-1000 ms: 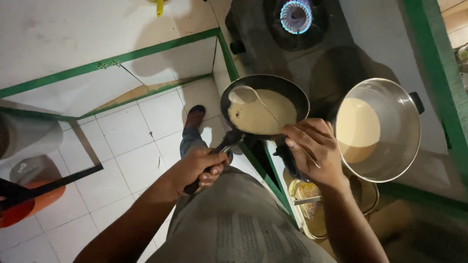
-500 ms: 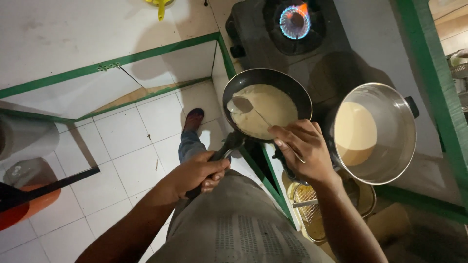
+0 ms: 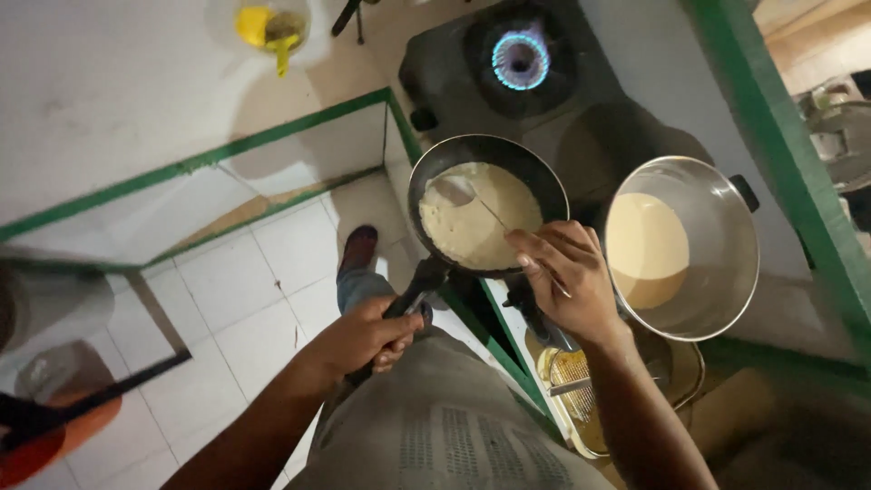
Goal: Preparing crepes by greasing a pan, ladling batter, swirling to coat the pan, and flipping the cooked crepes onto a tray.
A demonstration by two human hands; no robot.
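Note:
My left hand (image 3: 363,336) grips the black handle of a dark frying pan (image 3: 426,181), held in the air beside the counter. Pale batter (image 3: 476,222) covers most of the pan's bottom. My right hand (image 3: 567,277) holds the thin handle of a metal ladle (image 3: 454,191), whose bowl rests in the batter at the pan's upper left. A steel pot (image 3: 726,245) with more pale batter stands just right of my right hand.
A gas burner (image 3: 520,59) burns with a blue flame on the dark stove beyond the pan. The counter has green edging (image 3: 780,136). A yellow container (image 3: 268,27) sits at the top left. White floor tiles and my shoe (image 3: 358,249) lie below.
The ladle's bowl has stayed at the pan's upper left while the batter spread wider across the pan. The view has shifted slightly; both hands keep their grips.

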